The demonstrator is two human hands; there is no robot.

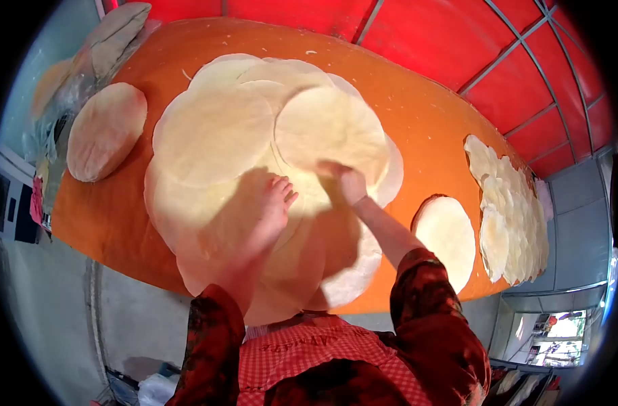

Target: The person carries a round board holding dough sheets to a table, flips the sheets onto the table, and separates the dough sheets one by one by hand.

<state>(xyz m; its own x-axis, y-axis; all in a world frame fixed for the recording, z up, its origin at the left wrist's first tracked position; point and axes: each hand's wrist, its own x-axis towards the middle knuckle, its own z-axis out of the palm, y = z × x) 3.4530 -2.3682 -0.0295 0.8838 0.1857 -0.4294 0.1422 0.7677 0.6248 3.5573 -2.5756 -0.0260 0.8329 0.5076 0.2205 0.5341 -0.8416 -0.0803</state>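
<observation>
One thin dough round (329,125), on the overlapping pile (187,210), looks light, floppy, tearable, best taken flat-fingered at its near rim; your left hand's (276,203) fingers are loosely parted, your right hand's (351,185) pinch unclear.

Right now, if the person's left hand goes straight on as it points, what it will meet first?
Likely the near edge of the thin, round, pale dough sheet ahead and slightly right. The left hand's height is unclear, so it might pass above.
</observation>
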